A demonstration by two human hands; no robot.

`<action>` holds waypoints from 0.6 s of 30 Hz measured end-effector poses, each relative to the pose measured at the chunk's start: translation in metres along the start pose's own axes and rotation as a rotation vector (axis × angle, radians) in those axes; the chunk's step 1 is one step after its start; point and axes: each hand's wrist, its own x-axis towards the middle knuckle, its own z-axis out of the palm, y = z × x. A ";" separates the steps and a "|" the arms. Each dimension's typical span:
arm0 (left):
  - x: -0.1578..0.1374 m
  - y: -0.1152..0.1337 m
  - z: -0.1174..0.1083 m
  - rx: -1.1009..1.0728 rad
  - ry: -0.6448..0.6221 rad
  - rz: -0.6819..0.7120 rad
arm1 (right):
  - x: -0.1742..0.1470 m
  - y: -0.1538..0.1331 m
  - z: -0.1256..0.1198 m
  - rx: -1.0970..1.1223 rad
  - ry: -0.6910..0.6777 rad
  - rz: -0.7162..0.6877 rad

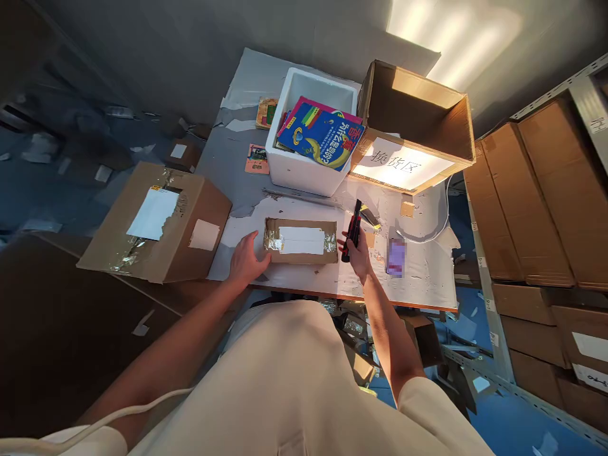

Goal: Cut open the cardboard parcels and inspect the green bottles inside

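Note:
A small taped cardboard box [301,258] with a white label lies on the table in front of me. My left hand [247,256] is at the box's left end, its fingers spread, the thumb close to the lower left corner. At the other end, my right hand [358,253] is wrapped round a black-and-red utility knife [352,231], which points away from me. Whether its blade is out I cannot tell. A yellow-and-black tool [370,216] lies just beyond that hand, and a phone in a purple case [396,257] is to its right.
Behind the small box stand a white foam box [304,171] with books [323,133] in it and an open carton [418,152] with handwriting. A larger taped carton [156,221] is at the left. Shelving with cartons [546,196] rises at the right; a white cable [427,239] curves across the table.

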 end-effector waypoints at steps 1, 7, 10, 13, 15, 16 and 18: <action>0.006 0.006 0.000 0.045 -0.005 0.120 | -0.012 -0.001 -0.005 -0.161 -0.016 -0.013; 0.030 0.032 0.014 0.319 -0.266 0.415 | -0.070 -0.006 -0.010 -0.956 -0.167 -0.071; 0.029 0.035 0.021 0.344 -0.276 0.389 | -0.079 -0.013 0.004 -1.146 -0.144 0.005; 0.027 0.034 0.022 0.328 -0.276 0.384 | -0.082 -0.023 0.020 -1.297 -0.130 0.102; 0.027 0.034 0.022 0.314 -0.276 0.384 | -0.082 -0.030 0.032 -1.368 -0.122 0.170; 0.027 0.033 0.022 0.307 -0.274 0.384 | -0.082 -0.033 0.037 -1.388 -0.119 0.195; 0.027 0.033 0.024 0.300 -0.268 0.385 | -0.080 -0.039 0.045 -1.395 -0.111 0.209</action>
